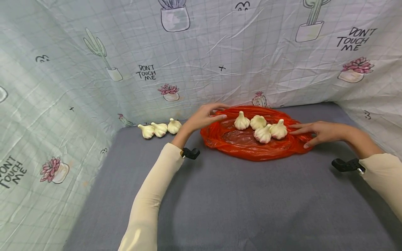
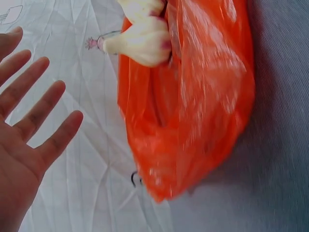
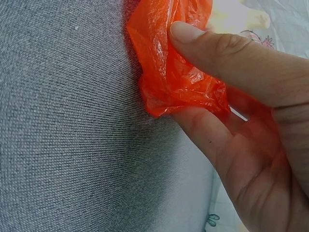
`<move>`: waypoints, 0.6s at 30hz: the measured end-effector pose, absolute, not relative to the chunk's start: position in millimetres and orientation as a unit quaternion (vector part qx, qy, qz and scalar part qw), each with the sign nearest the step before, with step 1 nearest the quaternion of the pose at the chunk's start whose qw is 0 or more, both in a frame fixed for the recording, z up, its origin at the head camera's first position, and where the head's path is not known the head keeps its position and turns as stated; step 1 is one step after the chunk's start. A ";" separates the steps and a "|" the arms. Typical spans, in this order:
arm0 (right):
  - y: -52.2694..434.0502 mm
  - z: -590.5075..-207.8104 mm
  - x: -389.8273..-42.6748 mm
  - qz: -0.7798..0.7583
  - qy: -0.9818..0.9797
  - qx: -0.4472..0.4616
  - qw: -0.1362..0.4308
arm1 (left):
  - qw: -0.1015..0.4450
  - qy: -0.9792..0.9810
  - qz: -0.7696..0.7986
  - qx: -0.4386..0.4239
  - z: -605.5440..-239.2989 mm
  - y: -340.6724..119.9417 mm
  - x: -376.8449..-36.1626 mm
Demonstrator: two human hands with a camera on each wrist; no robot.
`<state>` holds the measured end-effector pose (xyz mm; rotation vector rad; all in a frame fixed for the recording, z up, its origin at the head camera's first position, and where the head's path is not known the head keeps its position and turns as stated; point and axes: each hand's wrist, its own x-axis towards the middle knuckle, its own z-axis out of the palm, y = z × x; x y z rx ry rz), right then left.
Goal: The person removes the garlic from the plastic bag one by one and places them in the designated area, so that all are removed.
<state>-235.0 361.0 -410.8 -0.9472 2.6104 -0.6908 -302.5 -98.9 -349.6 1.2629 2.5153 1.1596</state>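
Note:
A red plastic bag [image 1: 251,153] lies spread on the grey table with its mouth facing up. Several garlic bulbs [image 1: 263,134] sit together on it, toward its right half. My left hand [image 1: 205,118] hovers by the bag's left end. In the left wrist view its fingers [image 2: 38,113] are spread and hold nothing, apart from the bag [image 2: 212,96]. At the opposite end my right hand [image 1: 326,134] grips the edge. The right wrist view has the thumb [image 3: 217,50] over the crumpled film [image 3: 164,72] and fingers beneath it.
Three more garlic bulbs [image 1: 159,129] stand in a row at the table's back left. A printed cloth [image 1: 201,52] with potted plants and lettering hangs behind and at both sides. The grey tabletop [image 1: 251,202] stretches in front of the bag.

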 end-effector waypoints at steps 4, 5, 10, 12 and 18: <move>360.3 -410.4 -235.2 -0.238 0.906 -0.320 0.145 | 0.058 0.824 0.383 0.414 -354.2 -85.8 -306.5; 360.1 -410.1 -235.4 -0.238 0.906 -0.318 0.147 | 0.061 0.825 0.382 0.412 -355.4 -83.0 -307.9; 354.8 -404.6 -239.1 -0.225 0.907 -0.313 0.171 | 0.084 0.843 0.366 0.386 -358.3 -70.5 -316.3; 352.4 -401.8 -241.2 -0.215 0.909 -0.310 0.179 | 0.094 0.854 0.353 0.371 -358.4 -64.2 -320.2; 346.5 -396.9 -243.9 -0.202 0.909 -0.310 0.193 | 0.110 0.872 0.324 0.350 -361.5 -47.6 -332.8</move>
